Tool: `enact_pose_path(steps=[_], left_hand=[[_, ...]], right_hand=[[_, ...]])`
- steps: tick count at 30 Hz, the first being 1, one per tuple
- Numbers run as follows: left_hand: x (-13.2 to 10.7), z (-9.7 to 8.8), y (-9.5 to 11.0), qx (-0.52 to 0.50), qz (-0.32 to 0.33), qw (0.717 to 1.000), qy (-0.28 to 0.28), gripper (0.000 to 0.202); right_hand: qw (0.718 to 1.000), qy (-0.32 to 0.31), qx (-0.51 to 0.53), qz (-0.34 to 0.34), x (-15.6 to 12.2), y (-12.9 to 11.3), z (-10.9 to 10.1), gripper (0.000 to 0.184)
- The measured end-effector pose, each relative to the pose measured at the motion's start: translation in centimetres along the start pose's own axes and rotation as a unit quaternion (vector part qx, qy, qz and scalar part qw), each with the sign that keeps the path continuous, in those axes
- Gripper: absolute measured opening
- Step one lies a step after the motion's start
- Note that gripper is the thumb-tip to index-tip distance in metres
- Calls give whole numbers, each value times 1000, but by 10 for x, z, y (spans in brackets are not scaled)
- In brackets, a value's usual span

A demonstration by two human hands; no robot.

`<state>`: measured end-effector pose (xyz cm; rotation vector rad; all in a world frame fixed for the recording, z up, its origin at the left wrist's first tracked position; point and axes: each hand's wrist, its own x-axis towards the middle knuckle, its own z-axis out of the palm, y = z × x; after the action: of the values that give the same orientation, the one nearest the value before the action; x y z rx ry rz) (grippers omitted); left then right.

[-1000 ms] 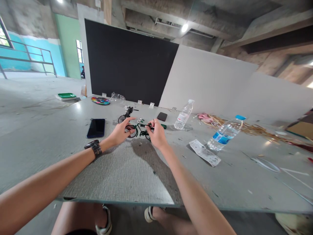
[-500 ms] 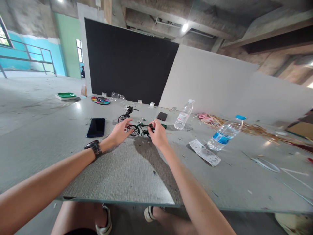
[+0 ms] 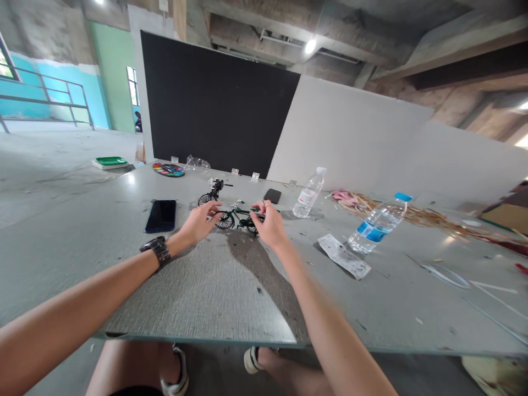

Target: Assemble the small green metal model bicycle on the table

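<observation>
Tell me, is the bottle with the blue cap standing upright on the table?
No, the blue-capped bottle lies tilted on its side on the table.

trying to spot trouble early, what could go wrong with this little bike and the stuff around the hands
1. The green model bicycle is small and thin; the left hand at its front wheel and the right hand at its rear could bend it or tip it over.
2. A second black model bicycle stands just behind; a hand could knock it down.
3. The capped water bottle stands near the right hand and might get toppled.
</observation>
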<state>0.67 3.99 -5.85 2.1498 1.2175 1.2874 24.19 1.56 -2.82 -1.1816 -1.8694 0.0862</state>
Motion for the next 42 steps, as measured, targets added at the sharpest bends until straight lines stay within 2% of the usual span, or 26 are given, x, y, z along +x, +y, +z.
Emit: enact_pose_path(steps=[9,15,21,26,30,33,36,37,39,42], left_hand=[[0,-2,1,0,-2,998,-63,29],[0,-2,-1,2,10,998,-54,28],[-1,-4,-2,12,19,998,-53,30],[0,-1,-6,15,10,999,-32,32],[1,-2,-5,26,12,999,-15,31],[0,-5,-2,31,21,999,16,27],[0,-8,0,45,31,996,68,25],[0,-9,0,51,32,995,81,25],[0,-10,0,61,32,993,95,24],[0,-11,0,64,32,993,95,24]], right_hand=[[998,-25,6,52,-1,11,-13,38],[993,-87,-29,77,-3,19,-18,49],[989,-113,-40,82,-4,21,-27,51],[990,-114,25,84,-3,21,-30,56],[990,-80,93,63,-1,23,-30,52],[996,-12,47,81,1,28,-31,45],[988,39,-57,138,2,44,-36,44],[983,40,-84,159,1,52,-38,46],[970,-22,-140,196,-2,68,-41,43],[964,-67,-155,206,-9,88,-42,26]])
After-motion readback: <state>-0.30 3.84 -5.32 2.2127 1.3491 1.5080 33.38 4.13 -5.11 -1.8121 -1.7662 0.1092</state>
